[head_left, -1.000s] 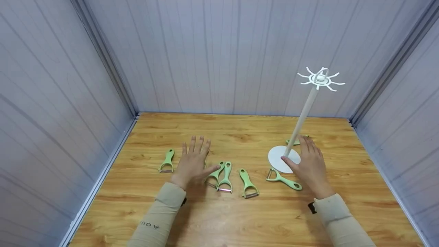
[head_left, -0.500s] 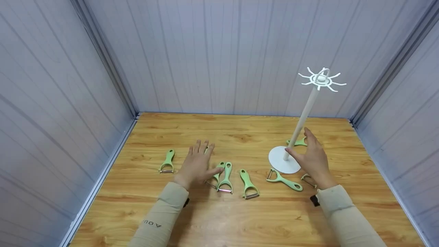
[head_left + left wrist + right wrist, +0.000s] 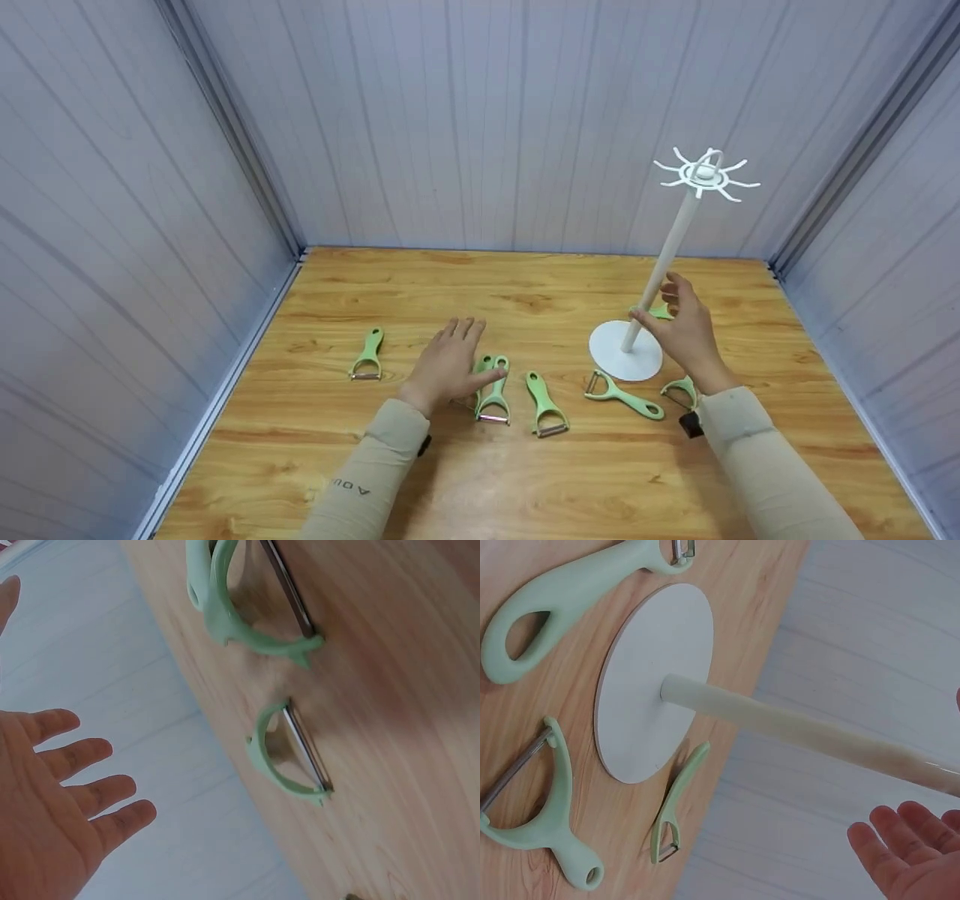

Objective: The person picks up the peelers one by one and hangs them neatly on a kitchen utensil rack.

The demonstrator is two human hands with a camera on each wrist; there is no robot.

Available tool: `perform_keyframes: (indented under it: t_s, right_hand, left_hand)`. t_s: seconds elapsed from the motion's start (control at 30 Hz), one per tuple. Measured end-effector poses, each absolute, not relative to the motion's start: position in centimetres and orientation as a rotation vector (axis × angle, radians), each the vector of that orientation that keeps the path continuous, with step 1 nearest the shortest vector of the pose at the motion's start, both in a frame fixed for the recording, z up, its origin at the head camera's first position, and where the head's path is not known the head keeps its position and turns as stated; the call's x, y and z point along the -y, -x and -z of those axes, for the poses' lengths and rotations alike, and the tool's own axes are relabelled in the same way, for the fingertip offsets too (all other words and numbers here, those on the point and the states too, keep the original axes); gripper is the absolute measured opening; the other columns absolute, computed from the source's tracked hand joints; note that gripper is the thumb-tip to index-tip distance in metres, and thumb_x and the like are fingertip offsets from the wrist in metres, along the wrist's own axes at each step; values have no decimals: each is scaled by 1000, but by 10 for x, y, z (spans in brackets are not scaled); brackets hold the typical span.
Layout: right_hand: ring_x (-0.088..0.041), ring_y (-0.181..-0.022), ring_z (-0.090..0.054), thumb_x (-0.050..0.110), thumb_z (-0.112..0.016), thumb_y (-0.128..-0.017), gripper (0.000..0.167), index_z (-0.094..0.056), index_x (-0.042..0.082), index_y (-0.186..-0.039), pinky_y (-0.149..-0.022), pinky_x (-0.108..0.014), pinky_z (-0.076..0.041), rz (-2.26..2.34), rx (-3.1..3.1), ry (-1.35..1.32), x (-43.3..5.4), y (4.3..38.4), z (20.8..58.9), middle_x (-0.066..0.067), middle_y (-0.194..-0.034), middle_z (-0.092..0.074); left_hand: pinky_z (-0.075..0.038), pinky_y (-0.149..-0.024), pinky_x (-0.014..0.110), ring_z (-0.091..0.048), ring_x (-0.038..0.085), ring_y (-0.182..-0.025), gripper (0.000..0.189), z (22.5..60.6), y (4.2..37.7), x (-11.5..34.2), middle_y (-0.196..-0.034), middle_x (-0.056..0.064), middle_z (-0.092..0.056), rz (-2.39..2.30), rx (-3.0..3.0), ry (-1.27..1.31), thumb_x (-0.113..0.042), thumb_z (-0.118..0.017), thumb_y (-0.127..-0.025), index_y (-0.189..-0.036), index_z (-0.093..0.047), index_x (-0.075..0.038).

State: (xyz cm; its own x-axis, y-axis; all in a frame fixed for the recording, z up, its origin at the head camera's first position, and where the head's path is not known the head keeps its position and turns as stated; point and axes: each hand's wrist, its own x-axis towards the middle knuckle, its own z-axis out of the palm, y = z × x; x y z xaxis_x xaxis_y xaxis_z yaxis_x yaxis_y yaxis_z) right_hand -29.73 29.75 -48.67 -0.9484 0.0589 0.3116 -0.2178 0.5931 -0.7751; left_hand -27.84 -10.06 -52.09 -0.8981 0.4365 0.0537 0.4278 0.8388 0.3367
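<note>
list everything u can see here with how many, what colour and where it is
Tabletop: one, brown wood-grain, under everything
Wall panels: three, pale grey, left, back and right
Metal strips: several, grey, along panel edges
Peelers: at least seven, green, spread over the tabletop; others may be hidden
Hook stand: one, white, right part of tabletop
Sleeves: two, beige, on both forearms
Wrist pieces: two, black, by the cuffs
Left hand: one, bare, by two peelers
Right hand: one, bare, by the stand's pole

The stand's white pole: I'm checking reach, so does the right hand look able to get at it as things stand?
Likely yes: the right hand is beside the pole, and the right wrist view shows nothing between them; nearby peelers lie down on the table.
</note>
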Motion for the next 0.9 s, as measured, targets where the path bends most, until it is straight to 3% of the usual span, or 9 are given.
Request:
perform_keyframes:
  t_s: [0.23, 0.37, 0.47, 0.57, 0.67, 0.9]
  right_hand:
    - [-48, -134, -61, 17, -82, -99, 75, -41, -4, -159, -112, -63, -51, -1403, 2493, -133, -299, 306, 489, -29, -142, -60]
    - [-36, -123, -67, 12, -82, -99, 64, -48, -5, -152, -101, -35, -59, -1425, 2463, -155, -298, 312, 492, -28, -133, -64]
    - [-19, -111, -69, 8, -80, -100, 53, -54, -5, -143, -89, -16, -59, -1474, 2418, -172, -297, 316, 494, -23, -124, -66]
    - [-4, -100, -67, 6, -79, -100, 42, -58, -5, -135, -80, -15, -61, -1539, 2362, -181, -296, 319, 496, -13, -115, -66]
    - [3, -92, -66, 5, -78, -100, 36, -61, -5, -131, -74, -18, -63, -1550, 2316, -178, -296, 322, 498, -5, -109, -67]
    - [6, -89, -66, 1, -76, -101, 31, -68, -5, -130, -82, -9, -54, -1500, 2271, -176, -300, 329, 505, -6, -104, -74]
  left_hand:
    - [-36, -129, 62, -33, 49, -161, 96, 528, 274, 92, -170, 23, -41, -585, -2991, -710, -68, -63, -103, -169, -35, -3]
    - [-43, -123, 62, -42, 45, -157, 93, 531, 271, 86, -166, 22, -47, -644, -3001, -648, -67, -63, -104, -167, -39, -3]
    - [-46, -121, 61, -48, 43, -152, 88, 533, 269, 80, -162, 23, -51, -710, -2994, -623, -63, -64, -104, -165, -43, -3]
    - [-45, -121, 61, -50, 43, -150, 85, 534, 267, 75, -160, 24, -54, -777, -2976, -618, -60, -66, -104, -163, -45, -2]
    - [-47, -120, 60, -53, 43, -147, 85, 535, 265, 70, -159, 24, -55, -825, -2949, -625, -60, -67, -104, -162, -47, -2]
    - [-51, -117, 56, -58, 39, -144, 90, 537, 260, 59, -160, 19, -56, -935, -2823, -585, -60, -74, -99, -164, -45, -5]
